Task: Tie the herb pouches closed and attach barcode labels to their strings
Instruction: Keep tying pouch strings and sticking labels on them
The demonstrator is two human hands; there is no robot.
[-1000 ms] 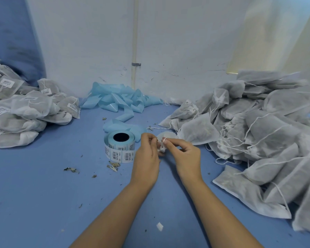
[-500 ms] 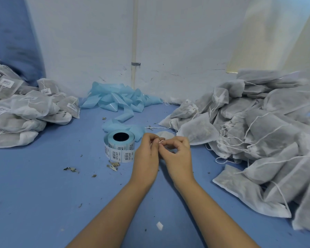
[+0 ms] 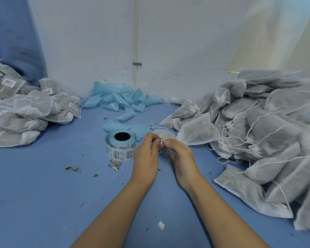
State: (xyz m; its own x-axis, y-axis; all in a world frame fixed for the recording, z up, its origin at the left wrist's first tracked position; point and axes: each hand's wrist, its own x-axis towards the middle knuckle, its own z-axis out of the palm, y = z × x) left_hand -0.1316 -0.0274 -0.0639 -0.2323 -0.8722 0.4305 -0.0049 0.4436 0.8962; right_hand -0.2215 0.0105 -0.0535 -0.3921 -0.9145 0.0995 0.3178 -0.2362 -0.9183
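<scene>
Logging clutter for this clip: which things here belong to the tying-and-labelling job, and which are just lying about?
In the job:
left hand and right hand, pinching a pouch string
label roll
unlabelled pouches
labelled pouches

Lying about:
blue backing strip
herb crumbs
white scrap

A tangle of blue backing tape (image 3: pixel 122 99) lies at the far edge of the blue surface (image 3: pixel 34 194), against the white wall (image 3: pixel 177 42). Dry herb crumbs (image 3: pixel 72 168) dot the middle — a white paper scrap (image 3: pixel 161 225) sits near the front edge.
</scene>
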